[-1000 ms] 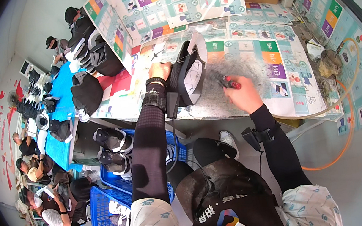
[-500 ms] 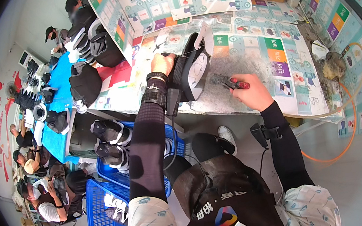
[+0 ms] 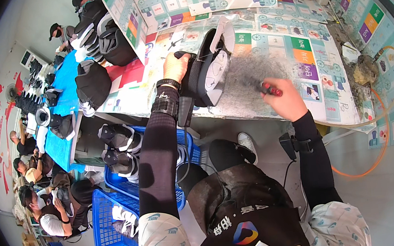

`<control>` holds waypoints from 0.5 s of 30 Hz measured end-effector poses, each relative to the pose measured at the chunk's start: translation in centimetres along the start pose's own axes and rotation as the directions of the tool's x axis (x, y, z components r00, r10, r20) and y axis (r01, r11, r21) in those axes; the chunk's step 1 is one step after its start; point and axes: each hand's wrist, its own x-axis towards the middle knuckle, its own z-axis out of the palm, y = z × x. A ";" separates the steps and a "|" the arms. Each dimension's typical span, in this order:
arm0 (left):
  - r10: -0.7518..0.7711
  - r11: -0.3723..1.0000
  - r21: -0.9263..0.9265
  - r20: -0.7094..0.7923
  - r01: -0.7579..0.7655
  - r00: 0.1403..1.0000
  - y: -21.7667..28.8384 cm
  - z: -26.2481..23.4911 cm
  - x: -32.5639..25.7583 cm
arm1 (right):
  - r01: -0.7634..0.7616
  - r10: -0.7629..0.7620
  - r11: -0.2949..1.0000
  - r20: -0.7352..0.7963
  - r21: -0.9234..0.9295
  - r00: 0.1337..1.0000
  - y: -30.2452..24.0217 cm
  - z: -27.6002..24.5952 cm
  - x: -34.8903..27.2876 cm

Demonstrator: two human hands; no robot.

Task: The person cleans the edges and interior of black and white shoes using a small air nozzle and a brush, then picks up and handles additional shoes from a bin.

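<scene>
My left hand [image 3: 176, 67] is closed on a black-and-white shoe upper [image 3: 207, 68], gripping its black part above the worktable. The shoe upper's pale inner side faces right, and a white flap stands up at its far end. To the right of it, my right hand [image 3: 285, 99] is wrapped round red-and-black handled pliers [image 3: 271, 89]. Their dark head is smeared by motion and points left toward the shoe upper, with a gap between them. Some of my left fingers are hidden behind the black material.
Printed sheets cover the worktable [image 3: 327, 99], with dark fuzz smeared across its middle. At left, black shoe uppers [image 3: 93, 87] lie on a blue-covered table [image 3: 64, 81]. Blue baskets [image 3: 107, 236] with shoes stand below. An orange hose [image 3: 387, 131] hangs at right. Several people sit at far left.
My right hand has moved right and slightly nearer with the pliers, away from the shoe upper. My left hand keeps its hold, with the shoe upper tilted slightly differently.
</scene>
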 end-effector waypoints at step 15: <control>0.106 0.959 -0.271 0.049 -0.089 0.993 -0.5 -0.9 -3.0 | 0.037 -0.057 0.980 0.096 0.193 0.994 -1.3 2.2 -1.5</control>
